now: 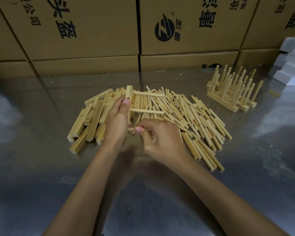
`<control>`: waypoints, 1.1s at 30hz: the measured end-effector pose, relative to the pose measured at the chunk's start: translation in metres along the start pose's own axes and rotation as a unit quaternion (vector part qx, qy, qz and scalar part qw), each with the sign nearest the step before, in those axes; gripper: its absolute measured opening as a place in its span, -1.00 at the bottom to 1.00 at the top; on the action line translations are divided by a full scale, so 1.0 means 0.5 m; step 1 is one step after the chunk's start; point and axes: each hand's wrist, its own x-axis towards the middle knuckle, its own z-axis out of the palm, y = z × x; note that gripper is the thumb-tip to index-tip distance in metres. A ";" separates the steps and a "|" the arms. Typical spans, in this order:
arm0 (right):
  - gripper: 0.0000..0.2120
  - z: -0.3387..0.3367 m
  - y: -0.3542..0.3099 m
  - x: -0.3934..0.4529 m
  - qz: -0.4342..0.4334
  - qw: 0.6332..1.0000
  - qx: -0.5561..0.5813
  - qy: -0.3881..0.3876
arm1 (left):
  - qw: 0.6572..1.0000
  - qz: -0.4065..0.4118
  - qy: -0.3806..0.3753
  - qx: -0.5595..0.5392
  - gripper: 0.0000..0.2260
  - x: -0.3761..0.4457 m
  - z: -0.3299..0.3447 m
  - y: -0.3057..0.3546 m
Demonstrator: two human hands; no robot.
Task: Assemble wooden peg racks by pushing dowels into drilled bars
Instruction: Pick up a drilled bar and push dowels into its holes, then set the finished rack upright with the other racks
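left hand [117, 123] grips a drilled bar [129, 92] upright above the counter [143, 193], two dowels [147, 94] already seated; right hand [160, 140] pinches another dowel [131, 129] beside it.

Two hands [117, 123] at work | one drilled bar [129, 92] held up — two dowels [147, 94] seated, a third dowel [131, 129] pinched | loose bars [90, 120] and loose dowels [194, 116] — too heaped to count | finished racks [232, 92], several | cardboard boxes [85, 31], at least six.
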 end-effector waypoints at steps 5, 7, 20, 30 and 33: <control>-0.86 0.006 0.008 -0.002 0.042 0.997 0.059 -0.019 | 1.000 0.025 -0.018 0.005 -0.63 -0.002 -0.002 0.000; -0.87 0.007 0.010 0.000 0.115 0.979 0.161 -0.053 | 0.997 0.067 -0.021 0.033 -0.64 -0.003 -0.002 0.001; -0.69 -0.069 0.042 0.036 0.242 0.920 0.306 -0.026 | 0.997 0.014 0.074 -0.013 -0.70 -0.006 0.007 -0.004; -0.61 -0.048 0.042 0.036 0.275 0.899 0.330 -0.086 | 0.969 -0.102 -0.015 -0.225 -0.61 -0.001 0.002 0.007; -0.63 -0.034 0.037 0.033 0.243 0.915 0.314 -0.071 | 0.968 -0.103 -0.062 -0.222 -0.58 -0.006 0.010 0.005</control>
